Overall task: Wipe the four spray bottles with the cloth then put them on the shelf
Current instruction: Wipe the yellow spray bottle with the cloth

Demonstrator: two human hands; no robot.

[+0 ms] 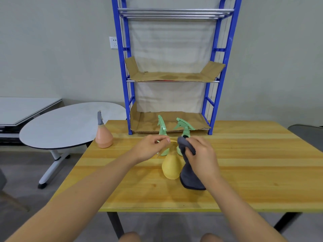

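Observation:
A yellow spray bottle (171, 165) stands on the wooden table (244, 172) in front of me. My left hand (150, 148) pinches its top. My right hand (201, 154) grips a dark grey cloth (189, 177) and presses it against the bottle's neck; the cloth hangs down to the table. Two green spray bottles (162, 126) (185, 127) stand just behind my hands, partly hidden. An orange spray bottle (103, 137) with a grey trigger stands at the table's far left corner. The blue shelf (211, 95) rises at the back, with cardboard liners on its levels.
A round grey side table (61, 126) on a wheeled white leg stands left of the wooden table. Behind it lies a flat white panel (22, 109). A dark seat edge (307, 133) shows at the far right. A wall socket (113, 42) sits left of the shelf.

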